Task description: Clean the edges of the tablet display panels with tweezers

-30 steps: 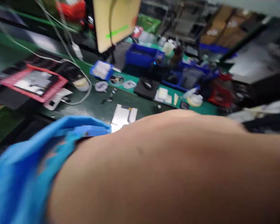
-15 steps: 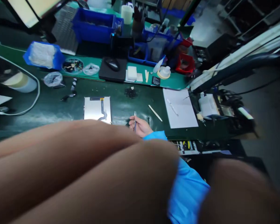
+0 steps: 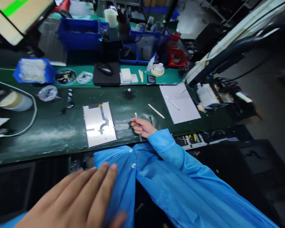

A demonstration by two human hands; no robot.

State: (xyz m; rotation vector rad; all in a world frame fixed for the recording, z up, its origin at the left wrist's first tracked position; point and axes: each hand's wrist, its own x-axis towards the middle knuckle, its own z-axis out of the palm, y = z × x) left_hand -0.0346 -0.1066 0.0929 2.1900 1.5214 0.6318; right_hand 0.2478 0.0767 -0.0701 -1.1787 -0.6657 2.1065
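My right hand (image 3: 142,126) rests on the dark green bench (image 3: 49,133), fingers closed on thin metal tweezers (image 3: 136,116) that point away from me. A silver display panel (image 3: 99,124) with a dark flex cable lies flat just left of that hand, not touched. My left hand (image 3: 78,199) hovers close to the camera at the bottom, fingers stretched out and together, holding nothing, in front of my blue coat (image 3: 156,180).
A white sheet (image 3: 179,103) with a small tool lies at the right, a pale stick (image 3: 156,111) beside it. Blue bins (image 3: 79,30), a black mouse pad (image 3: 106,73), a white cable (image 3: 26,107) and small parts stand along the back. A monitor (image 3: 16,14) is top left.
My left hand has dropped away from the lens and now shows its outstretched fingers. The view has steadied over the bench. The right hand has kept hold of the tweezers.
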